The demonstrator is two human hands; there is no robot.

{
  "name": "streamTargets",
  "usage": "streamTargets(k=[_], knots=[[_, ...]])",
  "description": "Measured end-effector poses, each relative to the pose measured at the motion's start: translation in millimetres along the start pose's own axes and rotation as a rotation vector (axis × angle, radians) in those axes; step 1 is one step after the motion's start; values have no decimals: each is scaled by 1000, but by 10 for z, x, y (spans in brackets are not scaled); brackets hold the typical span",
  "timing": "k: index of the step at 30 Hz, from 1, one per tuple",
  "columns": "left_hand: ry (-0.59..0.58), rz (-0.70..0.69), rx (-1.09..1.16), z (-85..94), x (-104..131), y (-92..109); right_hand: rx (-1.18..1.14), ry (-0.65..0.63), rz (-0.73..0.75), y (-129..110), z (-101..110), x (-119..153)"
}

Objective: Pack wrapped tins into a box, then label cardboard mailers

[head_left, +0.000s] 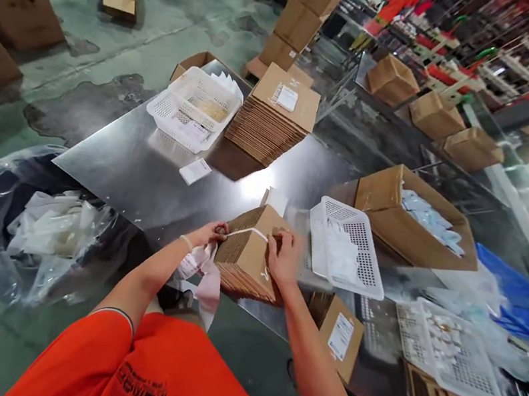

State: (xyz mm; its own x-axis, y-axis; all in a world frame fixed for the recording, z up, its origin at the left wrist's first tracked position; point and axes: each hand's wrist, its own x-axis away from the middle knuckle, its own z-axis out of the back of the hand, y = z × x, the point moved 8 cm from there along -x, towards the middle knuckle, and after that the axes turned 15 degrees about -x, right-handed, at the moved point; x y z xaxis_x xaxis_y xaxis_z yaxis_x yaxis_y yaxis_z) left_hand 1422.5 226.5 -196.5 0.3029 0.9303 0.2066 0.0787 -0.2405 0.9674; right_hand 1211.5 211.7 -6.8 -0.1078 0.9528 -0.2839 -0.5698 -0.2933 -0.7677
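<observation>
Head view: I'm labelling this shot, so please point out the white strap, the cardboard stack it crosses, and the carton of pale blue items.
White strap (pixel 253 230), head view: its visible middle.
Cardboard stack (pixel 255 258), head view: top sheet.
Carton (pixel 390 220), head view: outer wall.

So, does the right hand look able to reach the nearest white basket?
Probably yes: nothing seems to stand between the right hand and the basket. The fingers are at the strap on the stack, so they may need to leave it first.
</observation>
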Motion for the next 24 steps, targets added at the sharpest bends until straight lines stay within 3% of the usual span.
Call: streamTargets(k=[2, 5, 14, 20, 24], knots=[[-31, -9, -46, 1, -51, 29, 73, -39, 29, -11, -147, 5], [-43, -23, -152, 27, -87, 59, 133, -62, 44, 44, -174, 20], [168, -65, -466, 1, 21, 107, 182, -78, 51, 83, -176, 22], [263, -30, -527, 27, -12, 115, 270, -93, 72, 49, -211, 31], [225, -29, -497, 88, 10, 147, 275, -102, 61, 48, -217, 32]])
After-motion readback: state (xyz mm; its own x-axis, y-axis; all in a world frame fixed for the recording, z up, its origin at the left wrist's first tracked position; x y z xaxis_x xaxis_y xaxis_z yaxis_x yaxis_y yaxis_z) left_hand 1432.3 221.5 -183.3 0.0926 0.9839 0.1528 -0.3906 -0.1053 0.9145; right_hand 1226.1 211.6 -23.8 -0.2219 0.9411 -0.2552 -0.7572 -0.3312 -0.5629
